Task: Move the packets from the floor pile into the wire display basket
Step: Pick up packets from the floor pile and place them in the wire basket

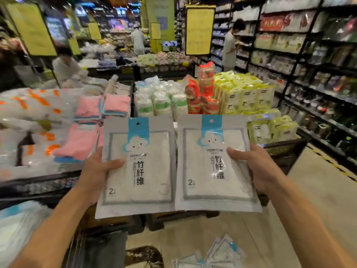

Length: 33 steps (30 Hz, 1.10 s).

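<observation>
I hold two flat white cloth packets with blue cloud headers upright, side by side, in front of me. My left hand [96,173] grips the left packet [139,171] at its left edge, thumb across the front. My right hand [257,169] grips the right packet [214,167] at its right edge in the same way. The floor pile of packets [210,256] lies low at the bottom right on the pale floor. Behind the packets stands a dark-framed display stand [286,151]; I cannot tell which container here is the wire display basket.
Pink folded cloths [87,128] and clear-wrapped goods fill the display at left. Stacked paper cups [162,103] and yellow packs [247,97] sit ahead. Dark shelving [309,74] runs along the right aisle. Several people stand further back.
</observation>
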Motion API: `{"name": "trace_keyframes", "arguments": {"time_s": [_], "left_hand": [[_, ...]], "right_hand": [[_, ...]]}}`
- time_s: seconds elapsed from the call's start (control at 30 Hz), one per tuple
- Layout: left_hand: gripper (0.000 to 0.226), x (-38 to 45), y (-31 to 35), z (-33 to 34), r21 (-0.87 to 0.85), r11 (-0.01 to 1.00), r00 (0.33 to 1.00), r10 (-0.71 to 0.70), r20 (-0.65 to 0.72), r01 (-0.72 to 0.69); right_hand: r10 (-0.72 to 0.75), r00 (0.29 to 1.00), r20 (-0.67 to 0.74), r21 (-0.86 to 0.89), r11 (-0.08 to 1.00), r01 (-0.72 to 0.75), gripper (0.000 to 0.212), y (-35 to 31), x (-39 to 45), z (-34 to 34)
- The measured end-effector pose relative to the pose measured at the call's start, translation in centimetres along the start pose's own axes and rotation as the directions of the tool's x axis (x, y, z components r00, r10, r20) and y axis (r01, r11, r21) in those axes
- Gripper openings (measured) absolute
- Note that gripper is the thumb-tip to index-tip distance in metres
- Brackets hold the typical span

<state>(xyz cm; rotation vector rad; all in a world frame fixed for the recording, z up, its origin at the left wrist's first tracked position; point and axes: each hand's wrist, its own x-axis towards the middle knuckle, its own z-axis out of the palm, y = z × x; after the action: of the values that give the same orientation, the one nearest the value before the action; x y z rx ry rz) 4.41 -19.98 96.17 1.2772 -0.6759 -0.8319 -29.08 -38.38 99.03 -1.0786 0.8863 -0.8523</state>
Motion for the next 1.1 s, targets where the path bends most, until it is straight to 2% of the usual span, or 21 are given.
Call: {"name": "trace_keyframes", "arguments": {"time_s": [0.03, 0.13, 0.23, 0.3, 0.4, 0.43, 0.53, 0.57, 0.77, 0.93, 1.1], "left_hand": [[0.104, -1.8, 0.2, -1.3, 0.002, 1.000, 0.998, 0.010, -0.055, -0.010], [0.072, -7.3, 1.0, -5.2, -0.016, 0.998, 0.982, 0.052, -0.181, -0.056], [0.056, -12.5, 2.0, -9.1, 0.003, 0.998, 0.955, 0.065, -0.289, -0.066], [0.058, -15.6, 2.6, -11.8, 0.005, 0.996, 0.932, 0.089, -0.351, -0.093], [0.101, -19.6, 3.1, -16.4, 0.026, 0.994, 0.885, 0.110, -0.452, -0.110], [0.102, -20.9, 3.4, -17.9, 0.025, 0.994, 0.875, 0.106, -0.473, -0.107], [0.057, -24.9, 3.6, -23.0, -0.002, 0.993, 0.876, 0.103, -0.472, -0.118], [0.055, -26.2, 3.5, -24.8, -0.006, 0.994, 0.865, 0.095, -0.493, -0.113], [0.052, -33.3, 2.8, -35.0, -0.058, 0.994, 0.734, 0.026, -0.678, -0.089], [0.061, -36.9, 2.7, -41.4, -0.080, 0.993, 0.692, 0.004, -0.722, -0.090], [0.047, -37.9, 2.3, -46.0, -0.079, 0.995, 0.624, -0.022, -0.781, -0.064]], "right_hand": [[0.004, 0.999, 0.046, -0.007, 1.000, -0.004, 0.025, 0.3, -0.2, 1.1], [0.035, 0.986, 0.165, -0.030, 0.999, -0.031, 0.029, 1.2, -1.2, 5.1], [0.068, 0.959, 0.274, -0.056, 0.997, -0.055, 0.029, 2.3, -2.6, 9.8], [0.083, 0.935, 0.346, -0.076, 0.995, -0.060, 0.029, 3.0, -3.7, 13.1], [0.088, 0.897, 0.433, -0.118, 0.992, -0.040, 0.031, 4.2, -5.4, 18.5], [0.089, 0.884, 0.458, -0.134, 0.991, -0.030, 0.030, 4.8, -6.0, 20.4], [0.094, 0.846, 0.525, -0.173, 0.985, -0.003, 0.030, 6.6, -7.7, 26.4], [0.100, 0.836, 0.540, -0.185, 0.983, 0.002, 0.030, 7.4, -8.3, 28.5], [0.179, 0.760, 0.625, -0.236, 0.971, -0.034, 0.030, 12.7, -12.8, 40.0], [0.240, 0.692, 0.681, -0.247, 0.965, -0.092, 0.028, 16.4, -15.1, 47.1], [0.314, 0.635, 0.706, -0.292, 0.946, -0.144, 0.038, 20.3, -14.4, 52.5]]}}
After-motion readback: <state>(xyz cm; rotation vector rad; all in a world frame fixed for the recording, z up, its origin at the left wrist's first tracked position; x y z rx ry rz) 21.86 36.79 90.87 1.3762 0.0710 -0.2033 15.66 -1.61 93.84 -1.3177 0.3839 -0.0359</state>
